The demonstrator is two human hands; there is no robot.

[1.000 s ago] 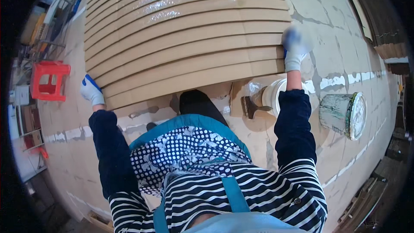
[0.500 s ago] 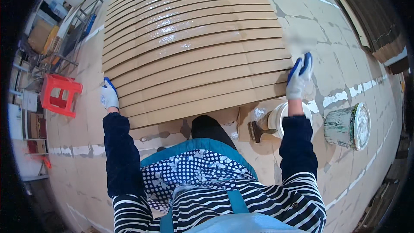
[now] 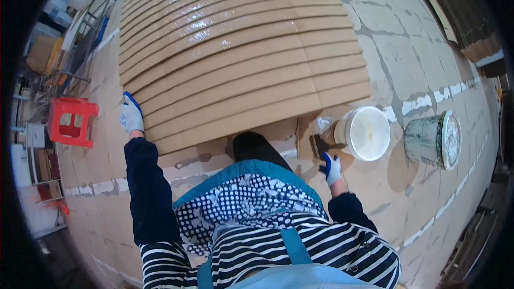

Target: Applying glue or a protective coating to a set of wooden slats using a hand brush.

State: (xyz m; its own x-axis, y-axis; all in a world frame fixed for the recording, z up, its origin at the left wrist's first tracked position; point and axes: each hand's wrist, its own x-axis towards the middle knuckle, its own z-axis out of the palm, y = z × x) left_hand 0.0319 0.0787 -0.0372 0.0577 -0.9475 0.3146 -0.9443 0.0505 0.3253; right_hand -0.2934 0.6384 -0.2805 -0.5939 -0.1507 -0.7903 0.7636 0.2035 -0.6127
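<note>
Since half a second ago the right hand [image 3: 332, 168] has come down off the far corner of the boards and now sits low by the brush [image 3: 321, 145], while the left hand has stayed put at the boards' near left corner. That right hand, in a white glove with blue fingertips, is at the handle end of the dark-bristled brush; the fingers look curled, but I cannot tell whether they grip the handle or only touch it. The brush lies on the cardboard sheet [image 3: 369, 192] just ahead of this hand, its head pointing away.

Just beyond the brush, to the right of the right hand, stands a white bucket [image 3: 364, 132], open at the top and touching or nearly touching the brush. Further right, apart from the bucket, a paint-stained metal can [image 3: 432, 140] lies or stands with its pale lid showing.

The left hand [image 3: 130, 116], in the same kind of glove, rests with fingers spread flat on the floor covering at the corner of the row of long wooden boards [image 3: 235, 69]. These boards stretch ahead of both hands; the farther ones shine wet.

Well to the left of the left hand stands a red plastic stool [image 3: 71, 121].
</note>
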